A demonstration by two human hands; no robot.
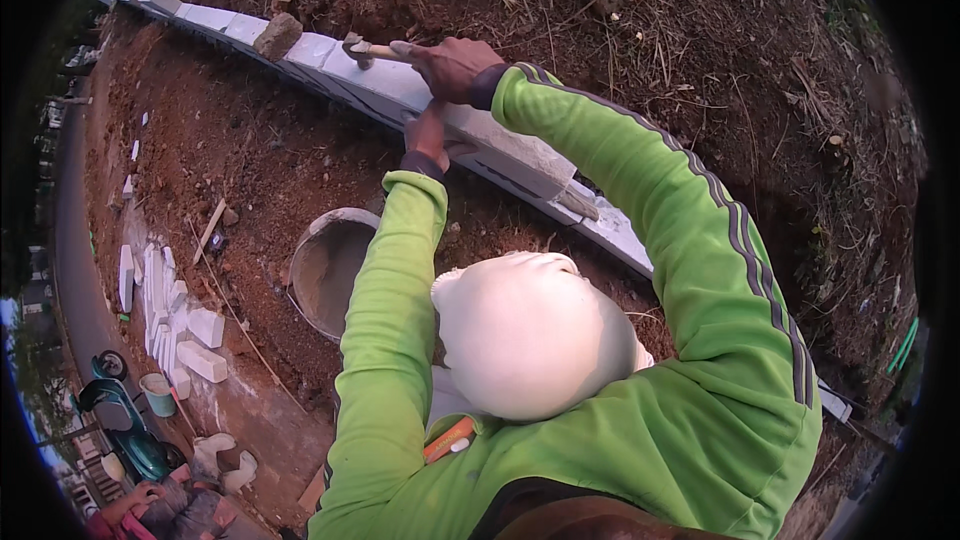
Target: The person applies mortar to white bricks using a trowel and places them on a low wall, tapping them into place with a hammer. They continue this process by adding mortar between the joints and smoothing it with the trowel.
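Note:
A low wall of white blocks (384,82) runs from the upper left toward the right, with dark joints along its side. My right hand (452,68) is closed around the wooden handle of a hammer (383,52), whose head lies over the top of the wall. Just below, my left hand (427,132) grips the edge of a white block (508,152); some of its fingers are hidden. A rough brown stone (278,37) rests on the wall farther left. On the lower course at the right lies a greyish piece (579,203).
A mortar-stained bucket (335,270) stands left of my left forearm. Loose white blocks (203,361) lie at the lower left, near a small bucket (158,395), a green scooter (125,425) and another person (165,515). Soil with dry roots (690,70) rises beyond the wall. A pale rounded form (540,335) is below my arms.

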